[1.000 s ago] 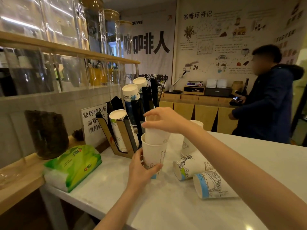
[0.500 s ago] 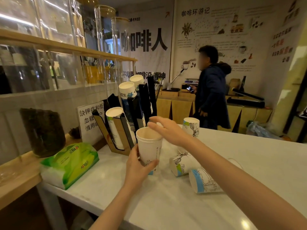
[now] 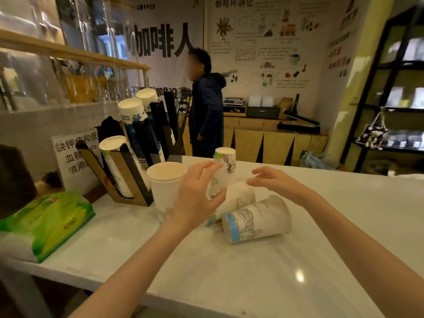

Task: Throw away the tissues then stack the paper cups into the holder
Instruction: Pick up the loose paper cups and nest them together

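At the counter (image 3: 252, 283), my left hand (image 3: 197, 198) hovers just right of the upright stacked cups (image 3: 165, 184), with the cup holder (image 3: 128, 177) further left and the tissue pack (image 3: 43, 223) beyond it. Between my left and right hand (image 3: 277, 183) stands an inverted cup (image 3: 223, 166); two cups (image 3: 257, 220) lie on their sides below my right hand.

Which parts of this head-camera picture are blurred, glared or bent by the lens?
Head view: both hands, left and right, are motion-smeared; the glass jars at upper left streak with reflections; a small glare spot sits on the white counter; the wide lens bows the black shelf at the right edge.
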`<action>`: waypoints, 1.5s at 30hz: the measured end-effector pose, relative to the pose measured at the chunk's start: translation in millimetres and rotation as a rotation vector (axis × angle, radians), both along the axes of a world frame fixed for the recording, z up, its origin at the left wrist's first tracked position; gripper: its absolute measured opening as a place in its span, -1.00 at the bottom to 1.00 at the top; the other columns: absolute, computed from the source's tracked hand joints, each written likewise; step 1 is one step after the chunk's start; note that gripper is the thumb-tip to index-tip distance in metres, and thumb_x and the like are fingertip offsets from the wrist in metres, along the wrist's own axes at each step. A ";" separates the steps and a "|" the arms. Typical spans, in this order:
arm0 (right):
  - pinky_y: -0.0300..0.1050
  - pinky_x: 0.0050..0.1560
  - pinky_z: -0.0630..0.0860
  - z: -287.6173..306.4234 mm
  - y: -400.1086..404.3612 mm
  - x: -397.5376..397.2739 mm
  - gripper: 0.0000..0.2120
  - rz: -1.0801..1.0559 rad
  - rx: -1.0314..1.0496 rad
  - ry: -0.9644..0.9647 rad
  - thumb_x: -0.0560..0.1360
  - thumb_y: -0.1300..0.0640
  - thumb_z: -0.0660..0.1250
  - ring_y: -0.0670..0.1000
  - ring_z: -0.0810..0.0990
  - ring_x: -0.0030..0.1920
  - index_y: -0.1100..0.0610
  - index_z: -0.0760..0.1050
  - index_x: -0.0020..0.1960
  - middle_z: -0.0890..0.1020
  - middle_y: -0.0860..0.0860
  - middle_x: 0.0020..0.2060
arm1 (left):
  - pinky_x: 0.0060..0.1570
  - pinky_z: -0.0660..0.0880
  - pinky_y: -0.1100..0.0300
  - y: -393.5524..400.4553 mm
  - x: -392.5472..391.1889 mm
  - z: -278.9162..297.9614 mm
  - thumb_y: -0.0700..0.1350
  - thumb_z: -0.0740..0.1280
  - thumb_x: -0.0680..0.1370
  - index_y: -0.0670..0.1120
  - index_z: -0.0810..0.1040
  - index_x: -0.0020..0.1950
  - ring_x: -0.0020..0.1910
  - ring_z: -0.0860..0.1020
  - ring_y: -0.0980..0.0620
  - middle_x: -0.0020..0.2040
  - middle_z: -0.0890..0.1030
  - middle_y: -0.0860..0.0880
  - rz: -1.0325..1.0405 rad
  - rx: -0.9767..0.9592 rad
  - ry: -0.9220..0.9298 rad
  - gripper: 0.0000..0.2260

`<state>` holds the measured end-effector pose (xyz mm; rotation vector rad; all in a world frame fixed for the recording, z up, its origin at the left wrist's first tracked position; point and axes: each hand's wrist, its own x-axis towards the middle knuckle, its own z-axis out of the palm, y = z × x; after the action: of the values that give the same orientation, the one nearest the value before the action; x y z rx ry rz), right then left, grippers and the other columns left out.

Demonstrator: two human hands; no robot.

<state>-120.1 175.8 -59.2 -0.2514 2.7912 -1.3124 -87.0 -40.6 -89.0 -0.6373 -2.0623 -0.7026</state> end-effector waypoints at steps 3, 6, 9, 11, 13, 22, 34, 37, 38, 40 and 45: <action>-0.02 0.31 0.28 -13.9 25.1 4.3 -0.26 -0.005 0.044 -0.181 0.32 -0.14 0.42 0.08 0.34 0.35 -0.03 0.20 0.41 0.33 0.07 0.40 | 0.25 0.38 -0.02 21.6 -11.4 1.7 0.00 0.34 0.42 -0.05 0.35 0.34 0.28 0.37 -0.06 0.30 0.44 -0.09 0.032 -0.191 -0.337 -0.50; -0.04 0.34 0.33 -28.5 46.5 6.8 -0.16 0.083 0.000 -0.352 0.30 0.00 0.47 0.09 0.31 0.37 -0.04 0.10 0.45 0.26 0.06 0.42 | 0.28 0.34 -0.02 32.9 -26.6 -2.6 0.07 0.32 0.43 -0.05 0.24 0.39 0.34 0.29 -0.09 0.37 0.35 -0.09 0.156 -0.348 -0.707 -0.42; -0.12 0.23 0.47 -38.1 58.1 5.7 -0.31 0.183 -0.051 -0.435 0.35 0.20 0.44 0.00 0.43 0.24 -0.01 0.21 0.38 0.40 0.02 0.31 | 0.17 0.40 0.00 35.4 -37.7 -11.0 0.10 0.29 0.45 -0.08 0.26 0.35 0.26 0.39 -0.13 0.31 0.42 -0.14 0.174 -0.410 -0.838 -0.45; -0.13 0.18 0.51 -38.7 61.1 2.4 -0.38 0.200 -0.061 -0.435 0.35 0.21 0.45 -0.03 0.46 0.21 -0.01 0.29 0.32 0.46 0.00 0.26 | 0.14 0.40 0.04 34.0 -42.3 -12.4 0.10 0.30 0.45 -0.09 0.25 0.37 0.25 0.42 -0.11 0.31 0.44 -0.14 0.150 -0.378 -0.885 -0.44; -0.09 0.22 0.49 -35.7 62.1 -1.3 -0.39 0.207 -0.070 -0.437 0.34 0.16 0.45 -0.01 0.47 0.23 0.00 0.31 0.33 0.48 -0.01 0.25 | 0.15 0.43 0.03 31.9 -45.3 -10.0 0.11 0.34 0.43 -0.10 0.26 0.36 0.25 0.43 -0.12 0.31 0.45 -0.14 0.139 -0.349 -0.905 -0.41; 0.09 0.18 0.50 -6.1 57.1 -10.4 -0.45 0.129 -0.394 -0.283 0.21 -0.13 0.41 0.17 0.53 0.20 0.01 0.45 0.15 0.56 0.13 0.17 | -0.02 0.52 0.06 25.5 -26.9 7.3 0.16 0.46 0.24 -0.07 0.40 0.21 0.08 0.52 -0.06 0.15 0.55 -0.06 0.244 -0.379 -0.797 -0.37; -0.03 -0.08 0.58 18.4 0.5 -26.1 -0.82 0.098 -0.596 -0.047 0.38 -0.04 0.31 0.07 0.57 -0.01 -0.12 0.49 -0.02 0.58 0.05 -0.02 | 0.03 0.41 0.17 -42.7 11.0 99.5 -0.04 0.52 0.26 -0.01 0.31 0.31 0.10 0.42 0.09 0.15 0.48 0.04 0.106 0.406 -0.347 -0.31; 0.01 -0.02 0.57 33.3 -17.8 -29.5 -0.69 0.124 -0.604 0.019 0.35 -0.05 0.37 0.07 0.59 -0.01 -0.05 0.50 0.07 0.60 0.05 -0.02 | 0.11 0.48 0.02 -64.7 -2.2 83.0 -0.02 0.55 0.21 -0.01 0.33 0.26 0.18 0.46 -0.02 0.22 0.50 -0.07 0.159 0.520 -0.353 -0.31; 0.02 -0.01 0.57 38.8 -23.6 -30.7 -0.67 0.124 -0.607 0.039 0.38 -0.04 0.36 0.07 0.59 0.00 -0.01 0.48 0.12 0.60 0.06 -0.01 | 0.14 0.48 -0.01 -69.5 -6.1 77.0 -0.02 0.55 0.21 -0.01 0.32 0.27 0.21 0.46 -0.05 0.25 0.49 -0.08 0.165 0.539 -0.384 -0.30; 0.00 -0.02 0.59 51.0 -36.8 -31.2 -0.67 0.119 -0.628 0.094 0.43 0.00 0.31 0.07 0.60 0.02 0.04 0.45 0.17 0.60 0.06 0.01 | 0.16 0.44 -0.01 -74.9 -10.8 67.2 -0.03 0.54 0.22 -0.01 0.30 0.30 0.25 0.44 -0.06 0.28 0.47 -0.07 0.171 0.561 -0.448 -0.28; -0.09 -0.04 0.58 76.9 -61.3 -29.0 -0.46 0.038 -0.587 0.344 0.42 -0.04 0.34 0.01 0.55 0.10 0.03 0.30 0.35 0.51 0.03 0.17 | 0.12 0.43 0.05 -82.3 -17.0 47.7 -0.02 0.54 0.24 -0.01 0.25 0.33 0.26 0.44 -0.06 0.30 0.47 -0.06 0.167 0.557 -0.558 -0.25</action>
<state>-149.1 114.6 17.7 -0.5955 2.5343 -2.2391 -104.0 -122.9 -41.4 0.0636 -2.2166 -1.4010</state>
